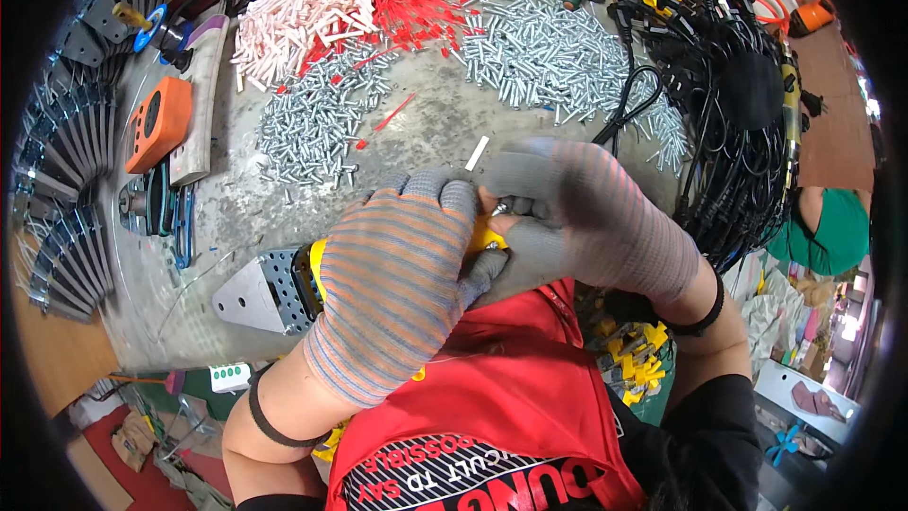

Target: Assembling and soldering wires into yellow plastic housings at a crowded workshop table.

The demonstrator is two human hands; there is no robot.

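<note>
Grey metal workbench (pixel 426 128), worn and stained, spans the scene. A red apron (pixel 511 350) with printed lettering covers the person's torso at the near edge. Far right: a tangled bundle of black cables (pixel 733 175) with plugs, heaped along the bench edge. Far centre-right, beside it: a large heap of silver screws (pixel 549 47).

Both hands wear striped knit gloves and work at near centre. Left hand (pixel 392 274): back up, fingers curled closed around a yellow part (pixel 488 234). Right hand (pixel 586 208): just to the right, slightly blurred, fingers bent inward toward the part's right end.

Far left of centre: a heap of pale pink tubes (pixel 303 19), with a smaller screw heap (pixel 317 123) nearer. Red strips (pixel 416 17) lie between tubes and large screw heap. Left: an orange device (pixel 158 125). Near left: a perforated metal piece (pixel 253 295), just beside the left hand.

Yellow part is mostly hidden by the left hand. A small shiny metal bit (pixel 499 210) shows at the right fingertips; cannot tell whether they pinch it. Smallest: a white stick (pixel 478 153) on the bench, just beyond the hands.
</note>
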